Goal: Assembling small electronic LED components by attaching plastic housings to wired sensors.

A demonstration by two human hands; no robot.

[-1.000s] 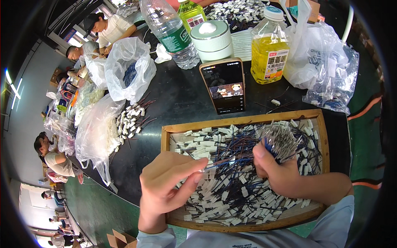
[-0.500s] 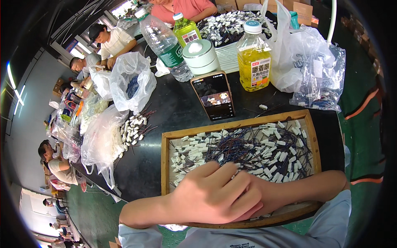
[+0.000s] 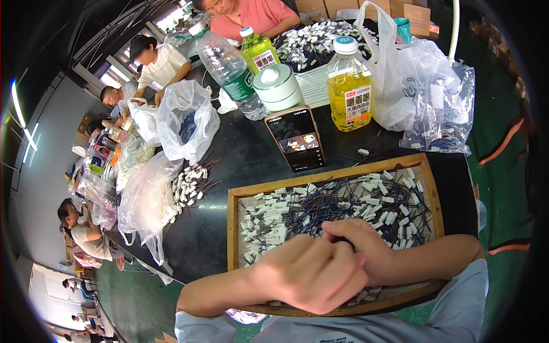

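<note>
My left hand (image 3: 311, 273) is closed, knuckles up, over the near part of a wooden-framed tray (image 3: 233, 226). Pressed close against it is my right hand (image 3: 366, 243), its fingers curled and its thumb lying on top. A small dark bit shows between the two hands, but the fingers hide what they hold. Beneath and beyond them, the tray carries many small white connectors (image 3: 269, 226) with thin dark wires (image 3: 314, 208), tangled most thickly in the middle.
A phone (image 3: 295, 140) leans on a pale round canister (image 3: 278, 88) behind the tray. Bottles of yellow drink (image 3: 349, 86) and a clear bottle (image 3: 229, 71) stand nearby. Plastic bags (image 3: 146, 194) and loose connectors (image 3: 189, 186) lie left. Co-workers sit beyond.
My left hand has shifted slightly right and down. My right hand, mostly hidden behind it before, now shows its thumb and curled fingers. The view has shifted slightly.
</note>
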